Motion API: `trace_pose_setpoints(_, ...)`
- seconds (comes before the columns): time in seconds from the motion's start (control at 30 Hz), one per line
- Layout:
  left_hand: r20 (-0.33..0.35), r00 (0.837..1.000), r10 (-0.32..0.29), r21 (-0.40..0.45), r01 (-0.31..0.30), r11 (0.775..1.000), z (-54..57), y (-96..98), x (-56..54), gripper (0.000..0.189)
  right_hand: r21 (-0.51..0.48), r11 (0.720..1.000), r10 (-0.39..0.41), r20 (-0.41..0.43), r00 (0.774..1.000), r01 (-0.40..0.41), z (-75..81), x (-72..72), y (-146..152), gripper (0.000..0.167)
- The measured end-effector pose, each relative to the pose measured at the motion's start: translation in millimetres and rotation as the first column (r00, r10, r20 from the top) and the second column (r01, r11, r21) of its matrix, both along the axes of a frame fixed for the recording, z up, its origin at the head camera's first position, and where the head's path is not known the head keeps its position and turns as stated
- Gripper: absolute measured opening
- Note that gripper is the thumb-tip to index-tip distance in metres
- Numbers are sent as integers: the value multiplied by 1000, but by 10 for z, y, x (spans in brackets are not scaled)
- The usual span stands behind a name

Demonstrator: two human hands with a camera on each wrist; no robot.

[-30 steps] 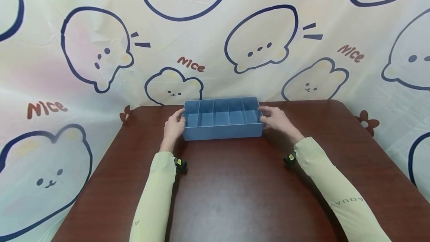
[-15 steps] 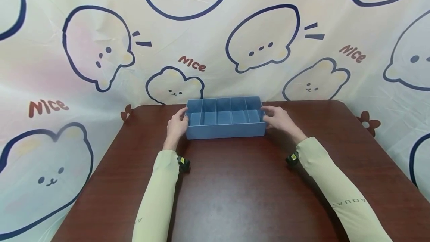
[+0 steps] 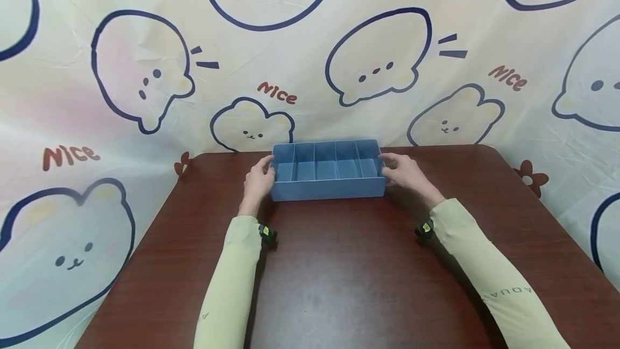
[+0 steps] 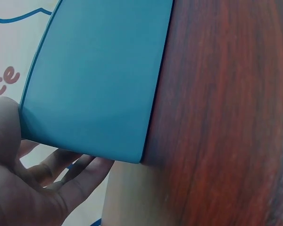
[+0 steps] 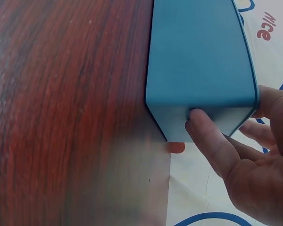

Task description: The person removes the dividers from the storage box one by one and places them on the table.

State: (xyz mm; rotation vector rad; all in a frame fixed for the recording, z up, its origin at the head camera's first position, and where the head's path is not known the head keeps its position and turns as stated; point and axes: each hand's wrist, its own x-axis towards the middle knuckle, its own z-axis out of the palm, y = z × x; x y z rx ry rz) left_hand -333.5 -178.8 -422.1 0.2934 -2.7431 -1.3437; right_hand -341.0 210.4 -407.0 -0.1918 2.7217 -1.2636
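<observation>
A blue storage box with several open compartments in a row (image 3: 327, 189) stands on the brown table, near its far edge. The bare compartments show from above. My left hand (image 3: 259, 181) holds the box's left end; in the left wrist view its thumb (image 4: 4, 125) lies by the rim and its fingers reach behind the end wall. At the opposite end my right hand (image 3: 406, 171) grips the box. One fingertip (image 5: 198, 117) presses that end wall in the right wrist view, while other fingers are partly hidden behind the rim.
The wood-grain table (image 3: 334, 263) spreads out in front of the box. A pale cloth with cartoon bear outlines (image 3: 310, 63) hangs right behind the table and along both sides. Small dark wrist cameras (image 3: 268, 236) sit at both sleeve cuffs.
The box has shifted slightly to the right, with both hands staying at its ends and moving along. The view itself also moved a little.
</observation>
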Motion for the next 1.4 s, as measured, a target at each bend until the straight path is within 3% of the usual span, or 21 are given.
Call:
trace_pose_setpoints(0.83,-18,1000,-10,10,10,1000,5,97,-16,46,-8,1000,-24,-4,1000,24,-21,-5,109,55)
trace_pose_setpoints(1.4,74,991,-115,127,105,986,53,40,-34,48,3,1000,-28,5,1000,28,-40,-14,194,55)
